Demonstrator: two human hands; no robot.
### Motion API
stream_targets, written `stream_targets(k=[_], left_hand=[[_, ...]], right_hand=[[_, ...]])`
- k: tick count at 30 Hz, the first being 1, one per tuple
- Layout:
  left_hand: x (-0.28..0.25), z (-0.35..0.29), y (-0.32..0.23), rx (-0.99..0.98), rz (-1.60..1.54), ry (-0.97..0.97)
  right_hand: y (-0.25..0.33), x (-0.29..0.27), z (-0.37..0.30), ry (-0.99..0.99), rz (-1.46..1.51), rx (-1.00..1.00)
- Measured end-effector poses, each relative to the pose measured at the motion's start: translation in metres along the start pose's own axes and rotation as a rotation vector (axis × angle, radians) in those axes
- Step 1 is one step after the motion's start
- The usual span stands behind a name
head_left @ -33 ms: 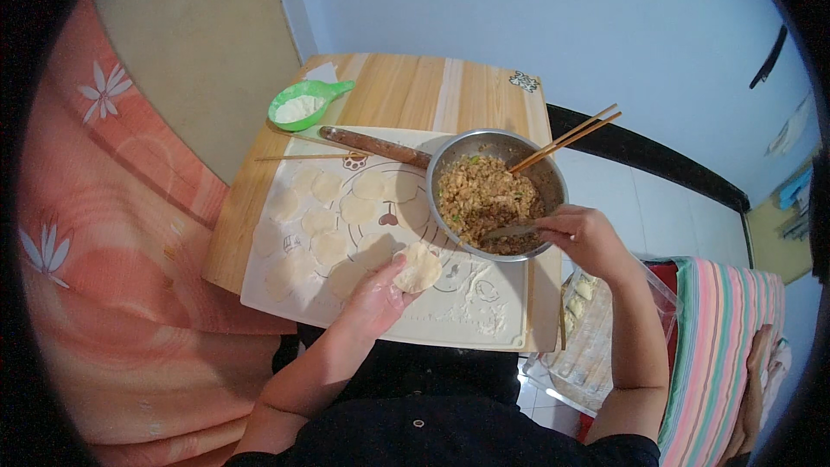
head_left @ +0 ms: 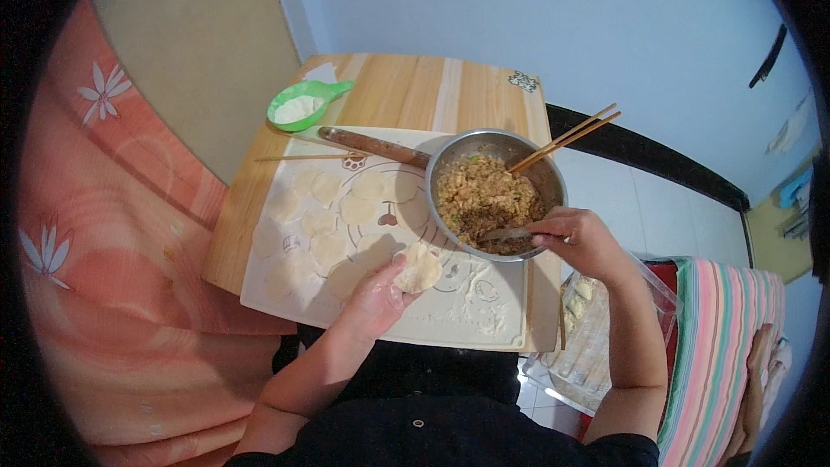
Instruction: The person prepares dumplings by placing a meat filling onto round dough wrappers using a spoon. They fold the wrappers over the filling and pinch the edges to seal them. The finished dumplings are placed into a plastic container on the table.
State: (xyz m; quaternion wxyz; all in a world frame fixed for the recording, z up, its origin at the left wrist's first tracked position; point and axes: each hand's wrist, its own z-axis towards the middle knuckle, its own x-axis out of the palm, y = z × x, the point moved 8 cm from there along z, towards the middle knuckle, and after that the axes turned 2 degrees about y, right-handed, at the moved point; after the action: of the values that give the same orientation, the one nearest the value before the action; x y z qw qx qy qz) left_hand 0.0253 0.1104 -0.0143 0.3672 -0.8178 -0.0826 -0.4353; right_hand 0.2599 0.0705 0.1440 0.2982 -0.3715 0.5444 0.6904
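Chopsticks [head_left: 564, 138] and rolling pin [head_left: 373, 146] flank the bowl [head_left: 536, 175].

Soft even daylight, fisheye-bent dark rim
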Motion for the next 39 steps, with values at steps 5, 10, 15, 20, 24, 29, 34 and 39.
stream_targets(k=[5,10,15,20,24,29,34,39], left_hand=[[0.008,-0.001,0.002,-0.027,0.044,0.019],[0.007,-0.004,-0.001,-0.011,0.109,0.013],[0.010,-0.003,0.000,0.006,0.108,0.021],[0.011,-0.006,-0.003,0.013,0.093,0.014],[0.007,-0.007,-0.003,0.022,0.082,0.000],[-0.010,-0.001,0.004,0.021,0.054,-0.077],[-0.003,-0.006,0.002,0.019,0.041,-0.082],[0.001,-0.008,0.002,0.015,0.013,-0.082]], right_hand=[[-0.011,0.011,0.001,-0.087,0.030,0.104],[-0.014,-0.006,-0.019,-0.352,-0.021,0.241],[-0.012,0.008,-0.022,-0.413,-0.001,0.220],[-0.004,0.019,-0.021,-0.362,0.107,0.262],[-0.003,0.033,-0.022,-0.302,0.111,0.275],[0.002,0.043,-0.023,-0.266,0.156,0.229],[-0.026,0.052,-0.037,-0.337,0.655,0.329],[-0.055,0.058,-0.049,-0.466,1.015,0.495]])
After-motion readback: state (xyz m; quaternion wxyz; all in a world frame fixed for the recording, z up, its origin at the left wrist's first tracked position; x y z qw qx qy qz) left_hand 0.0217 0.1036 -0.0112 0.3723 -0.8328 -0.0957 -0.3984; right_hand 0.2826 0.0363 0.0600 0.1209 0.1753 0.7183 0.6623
